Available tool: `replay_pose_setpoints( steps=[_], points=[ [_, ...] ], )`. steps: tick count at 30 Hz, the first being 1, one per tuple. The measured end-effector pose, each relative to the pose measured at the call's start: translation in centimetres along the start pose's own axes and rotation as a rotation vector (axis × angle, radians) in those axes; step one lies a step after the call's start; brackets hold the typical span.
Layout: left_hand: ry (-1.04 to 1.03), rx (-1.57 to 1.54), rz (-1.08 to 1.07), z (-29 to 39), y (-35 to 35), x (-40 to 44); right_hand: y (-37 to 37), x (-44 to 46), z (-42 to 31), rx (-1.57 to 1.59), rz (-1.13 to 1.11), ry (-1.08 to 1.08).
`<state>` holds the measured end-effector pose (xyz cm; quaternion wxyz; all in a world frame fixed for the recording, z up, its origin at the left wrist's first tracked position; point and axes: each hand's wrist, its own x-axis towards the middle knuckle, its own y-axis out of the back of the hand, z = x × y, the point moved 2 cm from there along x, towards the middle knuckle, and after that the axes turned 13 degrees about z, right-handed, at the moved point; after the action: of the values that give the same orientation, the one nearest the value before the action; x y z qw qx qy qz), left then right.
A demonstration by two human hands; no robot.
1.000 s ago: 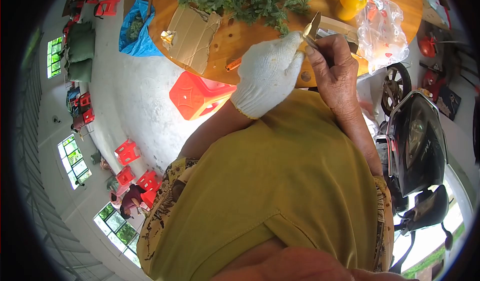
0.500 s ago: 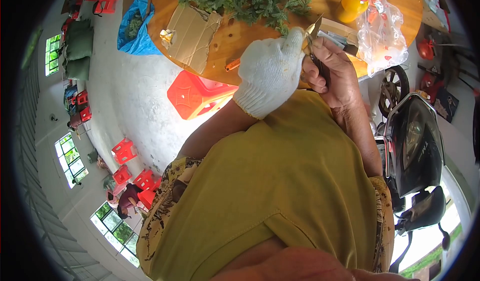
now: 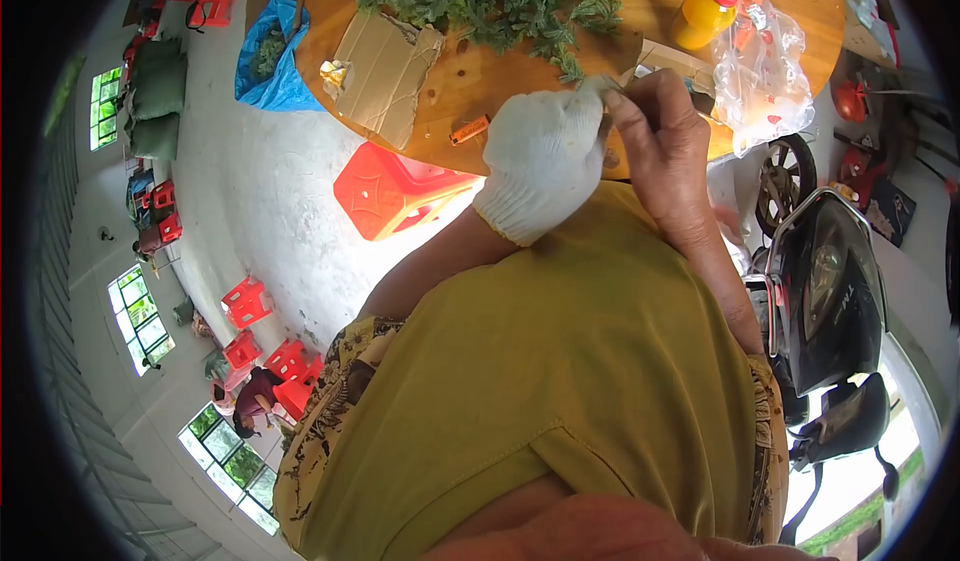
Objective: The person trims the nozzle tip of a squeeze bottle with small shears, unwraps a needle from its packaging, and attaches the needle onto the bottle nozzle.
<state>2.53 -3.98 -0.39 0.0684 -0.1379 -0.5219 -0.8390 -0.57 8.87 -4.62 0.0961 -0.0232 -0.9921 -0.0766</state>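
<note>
My left hand (image 3: 545, 146), in a white knitted glove, is closed at the table's near edge, its fingertips bunched. My bare right hand (image 3: 665, 146) meets it from the right, thumb and forefinger pinched together by the glove's fingertips. Whatever lies between the fingers is too small or hidden to name. Just beyond the hands spreads a heap of green artificial-looking sprigs (image 3: 500, 1), one tip reaching close to the glove. A small orange stick-like object (image 3: 469, 129) lies left of the glove.
The round wooden table (image 3: 445, 86) holds torn cardboard (image 3: 380, 76), a red-capped bottle (image 3: 703, 16) of orange liquid and a clear plastic bag (image 3: 765, 71). A blue bag (image 3: 275, 56) hangs left. A red stool (image 3: 385, 191) stands below; a motorbike (image 3: 830, 281) is at right.
The knife seen in my right hand no longer shows clearly. That hand has turned into a pinch at the glove's fingertips, and the gloved hand has shifted slightly down.
</note>
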Motion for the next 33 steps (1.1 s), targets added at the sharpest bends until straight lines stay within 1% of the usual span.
replay_pose_setpoints(
  steps=[1, 4, 7, 8, 11, 12, 15, 18, 20, 21, 23, 24, 27, 30, 31, 33],
  points=[
    [0.049, -0.029, -0.01, 0.1, 0.1, 0.0, 0.1, 0.0, 0.7, 0.183, -0.015, -0.072],
    [0.089, -0.101, -0.002, -0.6, 0.2, -0.2, 1.3, 0.7, 1.9, 0.539, -0.059, -0.539],
    [0.249, -0.138, 0.031, -2.3, 0.1, -0.5, 1.5, 0.4, 3.2, 0.435, -0.051, -0.517],
    [0.265, -0.163, 0.042, -2.7, 0.4, -0.4, 0.8, 0.1, 5.9, 0.275, -0.082, -0.303],
    [0.318, -0.262, 0.061, -3.1, 1.1, -0.1, 0.0, -0.7, 9.2, -0.289, -0.362, -0.227],
    [0.341, -0.311, 0.07, -2.9, 1.3, -0.2, -0.6, -0.6, 10.2, -0.389, -0.466, -0.273],
    [0.381, -0.408, 0.068, -3.4, 1.1, -0.5, -2.9, -1.2, 16.0, -0.604, -0.515, -0.008],
    [0.368, -0.417, 0.054, -3.7, 1.2, -0.6, -3.9, -1.4, 18.0, -0.716, -0.43, 0.105],
    [0.362, -0.396, 0.037, -3.6, 1.5, -0.5, -3.9, -1.9, 20.1, -0.747, -0.378, 0.252],
    [0.364, -0.384, 0.027, -3.6, 1.6, -0.4, -3.9, -1.7, 19.6, -0.762, -0.349, 0.329],
    [0.335, -0.366, 0.037, -3.7, 1.8, -0.2, -3.6, -1.6, 18.4, -0.717, -0.305, 0.381],
    [0.304, -0.362, 0.054, -3.7, 1.6, -0.2, -3.4, -1.5, 16.7, -0.694, -0.282, 0.406],
    [0.223, -0.312, 0.098, -3.8, 1.4, -0.3, -2.1, -0.3, 9.2, -0.149, -0.26, -0.221],
    [0.127, -0.252, 0.138, -3.7, 1.4, -0.3, -0.4, 1.2, 2.6, 0.065, -0.22, -0.085],
    [0.089, -0.233, 0.154, -3.6, 1.4, -0.2, -0.3, 1.4, 1.4, 0.081, -0.213, -0.051],
    [0.078, -0.259, 0.18, -3.5, 0.7, 0.0, -0.6, 1.6, -0.4, 0.118, -0.205, 0.021]
  ],
)
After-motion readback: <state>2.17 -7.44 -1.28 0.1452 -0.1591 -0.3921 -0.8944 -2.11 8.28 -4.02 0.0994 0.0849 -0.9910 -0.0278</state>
